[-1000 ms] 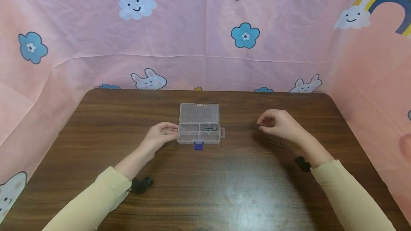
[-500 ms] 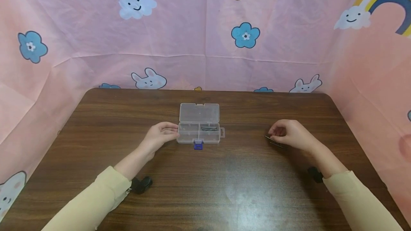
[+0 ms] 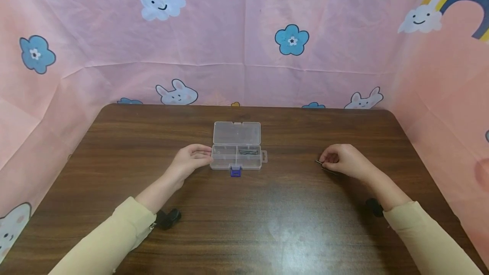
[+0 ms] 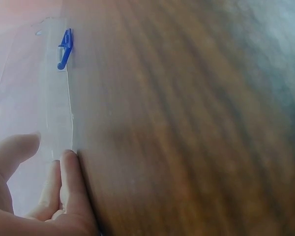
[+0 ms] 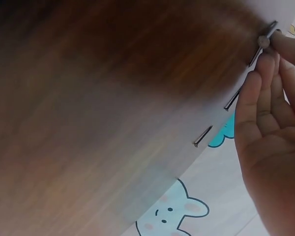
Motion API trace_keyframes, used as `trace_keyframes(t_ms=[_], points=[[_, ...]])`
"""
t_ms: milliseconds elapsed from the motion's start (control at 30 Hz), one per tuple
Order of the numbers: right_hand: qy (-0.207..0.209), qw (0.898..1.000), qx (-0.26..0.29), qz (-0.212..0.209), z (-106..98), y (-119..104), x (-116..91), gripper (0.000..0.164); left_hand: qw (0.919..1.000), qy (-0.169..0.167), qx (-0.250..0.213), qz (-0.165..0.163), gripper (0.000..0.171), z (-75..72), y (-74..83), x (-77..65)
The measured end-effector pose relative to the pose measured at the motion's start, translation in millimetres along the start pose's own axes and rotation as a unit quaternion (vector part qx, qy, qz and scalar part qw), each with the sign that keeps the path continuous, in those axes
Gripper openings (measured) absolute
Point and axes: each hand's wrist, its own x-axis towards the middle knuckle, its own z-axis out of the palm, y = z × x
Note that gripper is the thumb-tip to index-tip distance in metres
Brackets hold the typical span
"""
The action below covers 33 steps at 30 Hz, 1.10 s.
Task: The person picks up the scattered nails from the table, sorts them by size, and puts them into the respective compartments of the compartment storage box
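Observation:
A clear plastic organizer box point(image 3: 224, 162) stands with its lid point(image 3: 237, 133) raised at the back and its blue latch point(image 3: 235, 172) hanging at the front. Several nails point(image 3: 248, 152) lie in its back right compartment. My left hand point(image 3: 186, 162) rests with extended fingers against the box's left end; in the left wrist view the fingertips meet the clear wall point(image 4: 59, 108). To the right of the box, my right hand point(image 3: 345, 160) is low at the tabletop, its thumb and fingertips pinching a nail point(image 5: 264, 43). Two more nails lie close by, one point(image 5: 203, 136) apart from the fingers, the other point(image 5: 233, 99) beside them.
The dark wooden table point(image 3: 244, 224) reaches back to a pink patterned cloth point(image 3: 214, 46), which hangs behind and at both sides. The box's hanging tab point(image 3: 264, 156) juts out on its right. Black wrist cameras point(image 3: 168, 219) sit under both wrists.
My right hand has come down and to the right onto the loose nails and now pinches one. The left hand and the box have kept their places.

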Motion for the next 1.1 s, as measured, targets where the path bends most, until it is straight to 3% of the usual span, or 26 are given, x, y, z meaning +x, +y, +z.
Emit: trace_keyframes(t_ms=[233, 633, 1100], points=[[-0.008, 1.0, -0.011, 0.012, 0, -2, 1, 0.011, 1.0, 0.0, -0.002, -0.001, 0.046, -0.1, 0.2, 0.2], [0.007, 1.0, -0.009, -0.005, -2, -8, 6, 0.01, 1.0, 0.001, -0.002, -0.005, 0.045, 0.0, -0.6, 0.1], [0.02, 0.999, 0.012, -0.034, 3, -27, 31, 0.01, 1.0, 0.0, 0.001, -0.006, 0.046, 0.3, 1.0, -1.1]])
